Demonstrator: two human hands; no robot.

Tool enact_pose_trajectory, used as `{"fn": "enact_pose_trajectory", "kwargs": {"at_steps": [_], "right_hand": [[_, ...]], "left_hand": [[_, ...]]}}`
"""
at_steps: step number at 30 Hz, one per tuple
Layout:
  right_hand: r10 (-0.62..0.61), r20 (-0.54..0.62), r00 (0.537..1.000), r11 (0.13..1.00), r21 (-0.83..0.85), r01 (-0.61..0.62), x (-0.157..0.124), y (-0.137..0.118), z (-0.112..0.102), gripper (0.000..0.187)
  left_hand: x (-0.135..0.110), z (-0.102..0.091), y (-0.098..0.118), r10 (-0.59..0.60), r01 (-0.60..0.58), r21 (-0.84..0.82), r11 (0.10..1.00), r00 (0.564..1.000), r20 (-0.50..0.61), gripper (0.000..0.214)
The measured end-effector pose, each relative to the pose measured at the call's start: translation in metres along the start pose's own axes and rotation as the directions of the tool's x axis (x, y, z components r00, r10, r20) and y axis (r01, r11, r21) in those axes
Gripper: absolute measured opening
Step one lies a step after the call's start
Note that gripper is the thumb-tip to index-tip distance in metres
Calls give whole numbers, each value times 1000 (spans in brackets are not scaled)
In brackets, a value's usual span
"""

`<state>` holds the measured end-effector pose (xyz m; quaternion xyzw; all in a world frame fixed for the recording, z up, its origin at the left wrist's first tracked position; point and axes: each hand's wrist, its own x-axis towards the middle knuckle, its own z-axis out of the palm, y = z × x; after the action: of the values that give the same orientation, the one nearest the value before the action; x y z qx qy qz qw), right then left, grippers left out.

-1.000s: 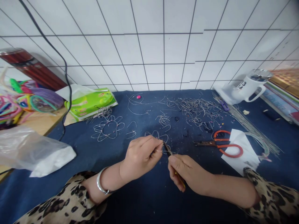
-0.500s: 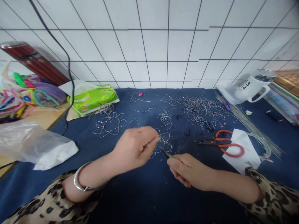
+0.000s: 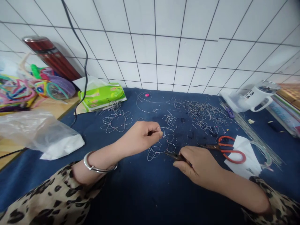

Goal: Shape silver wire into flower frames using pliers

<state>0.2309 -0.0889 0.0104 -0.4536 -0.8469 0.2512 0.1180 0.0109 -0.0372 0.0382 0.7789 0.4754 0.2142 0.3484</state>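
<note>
A wire flower [image 3: 167, 143], a ring with looped petals and small pink spots, lies on the dark blue cloth between my hands. My left hand [image 3: 142, 137] hovers over its upper left side, thumb and forefinger pinched together; whatever they hold is too thin to make out. My right hand [image 3: 199, 162] is wrapped round small dark pliers [image 3: 172, 155], whose tips point left at the flower's lower edge. I cannot tell whether the tips touch the wire. Farther left, a second wire flower [image 3: 117, 121] lies flat.
Loose wire pieces [image 3: 201, 109] are heaped at the back. Orange-handled scissors [image 3: 234, 155] rest partly on white paper at right, near long straight wires [image 3: 257, 137] and a white mug [image 3: 253, 97]. Left are a green tissue pack [image 3: 103, 97], plastic bag [image 3: 53, 137], and hanging black cable [image 3: 85, 62].
The view has shifted slightly. My left hand has lifted away a little from the pliers. My right hand has turned more palm-down, bringing the pliers' tips to the flower's lower edge.
</note>
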Motion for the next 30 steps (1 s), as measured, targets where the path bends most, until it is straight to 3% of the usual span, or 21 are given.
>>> {"fn": "enact_pose_trajectory", "kwargs": {"at_steps": [1, 3, 6, 7, 9, 15, 30], "right_hand": [[37, 4, 999, 997, 61, -37, 1, 2, -1, 43], [129, 137, 982, 924, 343, -170, 2, 4, 1, 46], [94, 392, 915, 587, 721, -369, 3, 6, 8, 52], [70, 412, 909, 511, 767, -387, 3, 7, 12, 52], [59, 407, 911, 442, 808, -390, 3, 7, 17, 51], [90, 391, 916, 397, 829, -393, 4, 6, 21, 51], [111, 373, 921, 453, 806, -381, 4, 2, 18, 52]], "left_hand": [[0, 2, -1, -7, 6, -34, 999, 1000, -6, 23], [-2, 8, -2, -10, 5, -126, 992, 999, -35, 23], [-4, 18, -5, 11, -36, -218, 975, 993, -117, 21], [-4, 22, -6, 18, -48, -226, 973, 991, -131, 21], [-4, 27, -7, 32, -65, -230, 971, 989, -144, 22], [-4, 34, -7, 33, -68, -236, 970, 989, -147, 21], [-5, 38, -5, 88, -117, -175, 978, 982, -166, 17]]}}
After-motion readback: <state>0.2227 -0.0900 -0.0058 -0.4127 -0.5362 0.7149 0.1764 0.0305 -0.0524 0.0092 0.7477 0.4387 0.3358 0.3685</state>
